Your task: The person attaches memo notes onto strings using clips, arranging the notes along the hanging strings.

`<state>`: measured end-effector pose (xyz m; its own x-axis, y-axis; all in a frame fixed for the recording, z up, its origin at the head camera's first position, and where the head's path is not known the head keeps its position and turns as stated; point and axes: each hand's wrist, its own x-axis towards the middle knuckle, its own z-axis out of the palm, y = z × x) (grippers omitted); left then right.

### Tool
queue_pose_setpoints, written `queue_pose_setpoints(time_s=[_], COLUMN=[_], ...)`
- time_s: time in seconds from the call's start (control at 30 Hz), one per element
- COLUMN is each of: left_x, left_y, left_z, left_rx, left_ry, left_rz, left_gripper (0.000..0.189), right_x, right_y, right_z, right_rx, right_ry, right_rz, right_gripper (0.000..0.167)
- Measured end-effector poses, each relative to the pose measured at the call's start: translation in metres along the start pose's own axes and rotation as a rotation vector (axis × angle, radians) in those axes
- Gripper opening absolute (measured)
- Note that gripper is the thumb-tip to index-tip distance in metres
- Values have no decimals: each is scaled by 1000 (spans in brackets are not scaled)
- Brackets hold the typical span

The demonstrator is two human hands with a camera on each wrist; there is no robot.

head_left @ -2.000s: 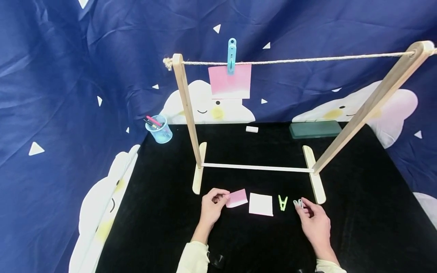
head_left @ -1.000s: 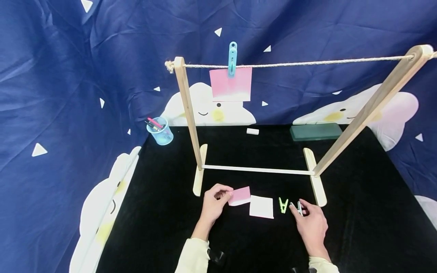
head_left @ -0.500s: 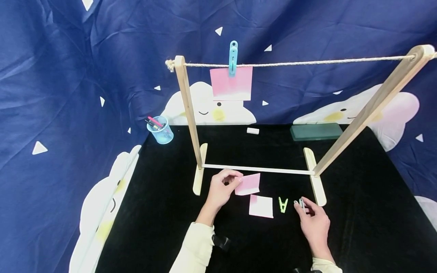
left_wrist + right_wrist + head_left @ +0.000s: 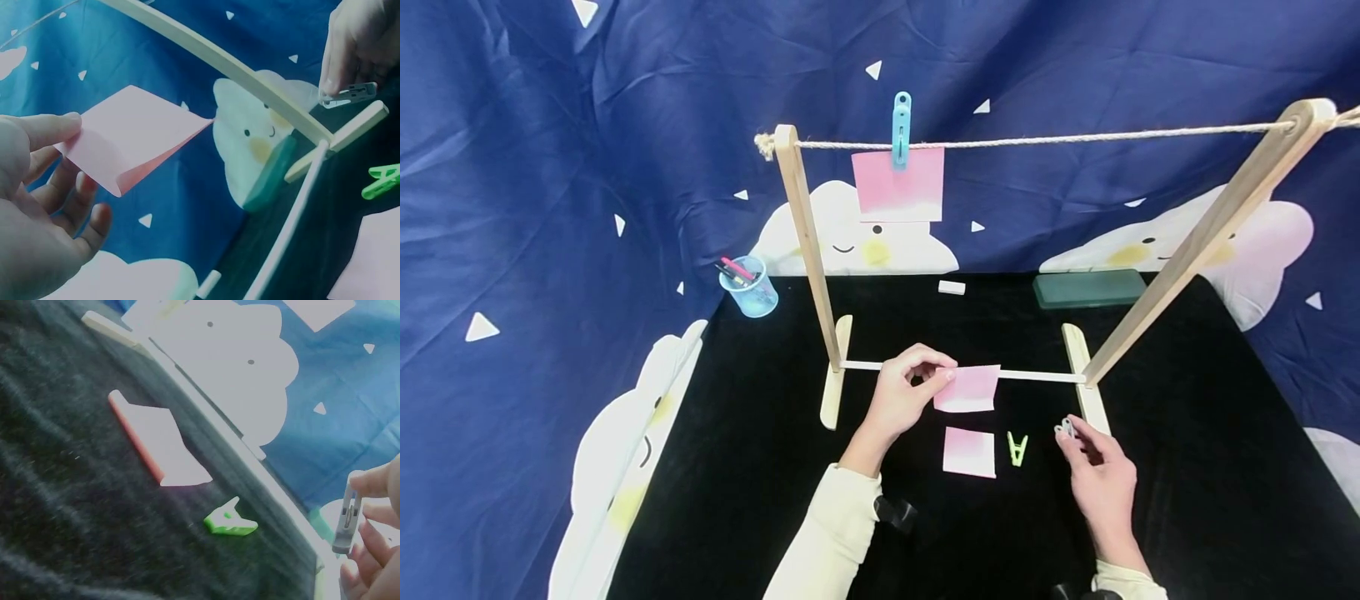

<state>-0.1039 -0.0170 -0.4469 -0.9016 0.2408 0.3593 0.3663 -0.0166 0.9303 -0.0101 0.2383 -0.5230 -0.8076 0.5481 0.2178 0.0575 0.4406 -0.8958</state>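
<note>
My left hand (image 4: 901, 398) pinches a pink sticky note (image 4: 967, 389) by its left edge, thumb in front, above the table before the rack's low crossbar. In the left wrist view, the note's lower edge curls. A pale grey clothespin (image 4: 347, 515) is pinched between the thumb and fingers of my right hand (image 4: 1103, 482), beside the right foot of the wooden rack. Between the hands lie another pink-and-white note (image 4: 969, 452) and a green clothespin (image 4: 1017, 449). On the rope (image 4: 1075, 137), a blue clothespin (image 4: 901, 125) holds a hanging pink note (image 4: 898, 193).
Slanting wooden posts (image 4: 1213, 233) carry the rope, joined low down by a white crossbar (image 4: 1041, 377). A blue mesh pen cup (image 4: 752, 292) stands back left. Behind the rack are a small white block (image 4: 952, 287) and a dark green case (image 4: 1088, 289).
My left hand has lifted the pink note from the table and carried it forward and right. The right hand, still holding the grey clothespin, has shifted slightly right and forward.
</note>
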Motion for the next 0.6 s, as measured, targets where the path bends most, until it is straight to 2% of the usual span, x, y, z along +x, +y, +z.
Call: queue_pose_setpoints(time_s=[0.37,0.6], left_x=[32,56], left_y=[22,37], left_z=[8,13], left_rx=[-55,-60], left_ry=[-21,-23], left_rz=[56,64], left_gripper=[10,11], right_x=[16,24], right_y=[-29,-60], right_z=[-11,-18], right_rx=[54,180], right_ry=[-24,-44], right_rz=[0,-41], right_gripper=[23,24])
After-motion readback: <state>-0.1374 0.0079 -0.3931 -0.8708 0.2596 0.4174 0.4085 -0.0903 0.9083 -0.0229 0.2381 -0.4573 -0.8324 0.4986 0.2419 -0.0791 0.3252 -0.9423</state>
